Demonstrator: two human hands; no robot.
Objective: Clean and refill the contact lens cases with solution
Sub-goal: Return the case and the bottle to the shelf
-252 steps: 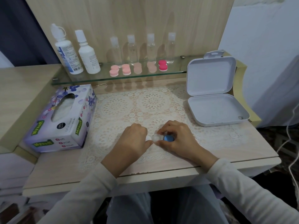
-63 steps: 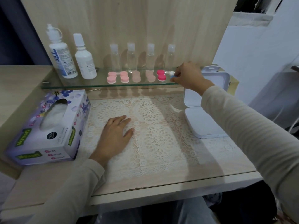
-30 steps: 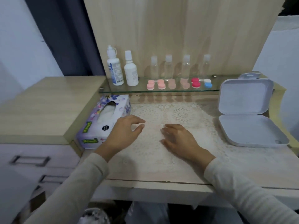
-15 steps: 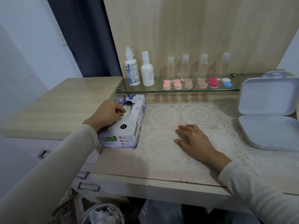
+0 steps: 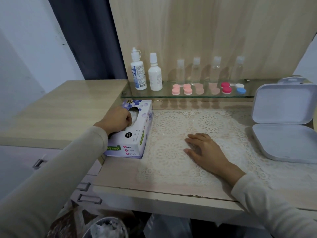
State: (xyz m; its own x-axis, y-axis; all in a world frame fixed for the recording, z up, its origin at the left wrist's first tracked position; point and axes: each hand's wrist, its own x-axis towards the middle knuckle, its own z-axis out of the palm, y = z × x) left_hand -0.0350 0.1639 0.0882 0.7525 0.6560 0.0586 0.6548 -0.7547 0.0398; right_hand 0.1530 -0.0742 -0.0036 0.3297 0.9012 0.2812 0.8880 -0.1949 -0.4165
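Several lens cases stand in a row on the glass shelf (image 5: pixel 205 96): pink ones (image 5: pixel 175 89), a red one (image 5: pixel 226 87) and a white-and-blue one (image 5: pixel 240 88) at the right end. Two white solution bottles (image 5: pixel 138 73) stand at the shelf's left end. My left hand (image 5: pixel 120 120) sits curled at the opening of the tissue box (image 5: pixel 133 134), fingertips pinching the white tissue (image 5: pixel 134 115) inside. My right hand (image 5: pixel 204 150) rests flat on the lace mat (image 5: pixel 214 121), holding nothing.
Four small clear bottles (image 5: pixel 195 71) stand behind the cases. An open white hinged box (image 5: pixel 283 134) lies at the right of the desk. A bin with crumpled tissue (image 5: pixel 106 228) sits on the floor below. A wooden counter (image 5: pixel 60 107) lies to the left.
The white-and-blue case went from both hands on the mat to the shelf's right end. My left hand has moved to the tissue box and curled at its opening; my right hand lies flat.
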